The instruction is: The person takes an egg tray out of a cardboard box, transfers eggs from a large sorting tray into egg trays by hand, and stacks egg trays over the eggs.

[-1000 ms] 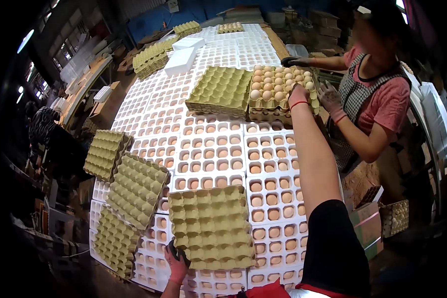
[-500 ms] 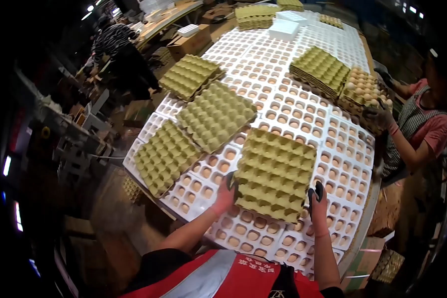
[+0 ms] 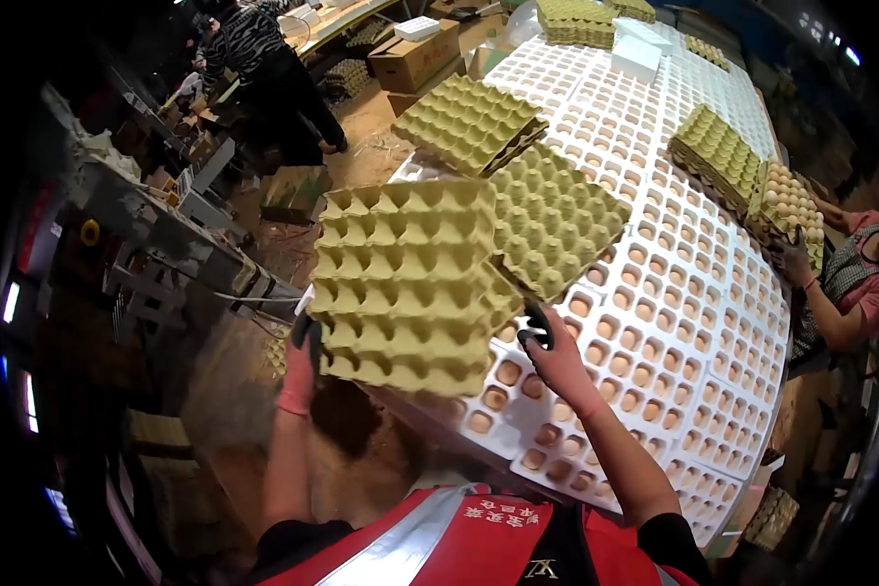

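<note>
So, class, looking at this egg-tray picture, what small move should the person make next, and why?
Probably ease the front egg tray down and turn it slightly to line up with the tray beneath. The left hand is at its left edge, the right hand near its right side, and the lower tray's corner sticks out askew there.

Olive-yellow is recorded for the pulp tray point(image 3: 400, 283), white for the foam trays point(image 3: 503, 435), tan for the eggs point(image 3: 508, 372); the right glove point(image 3: 562, 366) is marked pink and black, the vest point(image 3: 471, 562) red, silver-banded.
</note>
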`<action>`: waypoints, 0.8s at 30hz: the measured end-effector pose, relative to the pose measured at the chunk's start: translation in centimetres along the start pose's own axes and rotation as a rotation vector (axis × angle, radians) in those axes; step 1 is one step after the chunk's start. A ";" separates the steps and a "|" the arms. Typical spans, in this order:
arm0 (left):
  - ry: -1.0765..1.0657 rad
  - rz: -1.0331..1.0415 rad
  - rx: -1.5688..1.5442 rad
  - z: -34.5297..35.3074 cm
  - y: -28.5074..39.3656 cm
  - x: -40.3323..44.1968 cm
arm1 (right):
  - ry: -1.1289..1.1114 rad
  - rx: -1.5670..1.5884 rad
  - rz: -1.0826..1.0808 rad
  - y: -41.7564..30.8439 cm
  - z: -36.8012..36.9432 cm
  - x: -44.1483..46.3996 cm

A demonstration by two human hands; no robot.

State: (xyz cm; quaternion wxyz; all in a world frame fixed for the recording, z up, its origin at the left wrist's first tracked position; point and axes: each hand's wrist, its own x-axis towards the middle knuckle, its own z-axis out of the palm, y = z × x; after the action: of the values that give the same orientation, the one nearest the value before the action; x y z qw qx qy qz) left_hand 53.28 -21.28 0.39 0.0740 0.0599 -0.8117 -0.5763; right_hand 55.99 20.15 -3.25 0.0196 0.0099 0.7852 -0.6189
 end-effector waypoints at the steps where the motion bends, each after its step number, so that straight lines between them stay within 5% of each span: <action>1: -0.082 0.010 0.003 -2.6 -0.4 2.0 | 0.157 -0.193 -0.054 2.0 2.3 1.8; 2: -0.166 0.023 0.003 -4.7 -0.9 4.2 | 0.312 -0.392 -0.108 3.7 3.9 3.5; 4: -0.303 -0.118 0.056 -6.7 0.0 8.1 | 0.391 0.019 0.054 1.3 3.9 6.3; 8: -0.622 -0.029 0.046 -4.2 -1.8 17.0 | 0.973 -0.665 0.136 1.7 2.2 10.2; 9: -0.682 -0.213 0.073 -3.2 -2.0 18.7 | 0.895 -0.396 0.276 3.2 1.2 11.2; 10: -0.767 -0.105 0.187 -2.3 -5.6 20.9 | 0.809 -0.122 0.399 5.2 0.3 12.4; 11: -0.750 0.062 0.367 -1.6 -8.3 21.5 | 0.797 -0.395 0.539 7.2 0.0 13.7; 12: -0.710 0.231 0.544 -1.2 -10.6 21.3 | 0.900 -0.223 0.268 8.9 0.1 14.8; 14: -0.802 0.054 0.465 -0.7 -15.0 20.2 | 0.948 -0.237 0.196 11.5 -1.1 16.9; 17: -0.740 0.117 0.421 -0.7 -16.3 18.3 | 0.776 0.646 0.510 7.2 -2.2 17.3; 20: -0.730 0.041 0.644 -0.7 -10.4 17.8 | 0.861 0.796 0.254 7.4 -7.5 18.1; 24: -0.737 0.094 0.451 -2.2 -9.9 16.7 | 0.972 0.225 -0.339 -9.4 -3.7 12.9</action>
State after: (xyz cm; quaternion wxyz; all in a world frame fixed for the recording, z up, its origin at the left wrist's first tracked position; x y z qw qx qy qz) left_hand 37.39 -29.59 -7.38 -0.2094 -0.1724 -0.8912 -0.3636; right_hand 42.65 21.41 6.14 -0.4486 0.1706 0.6229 -0.6177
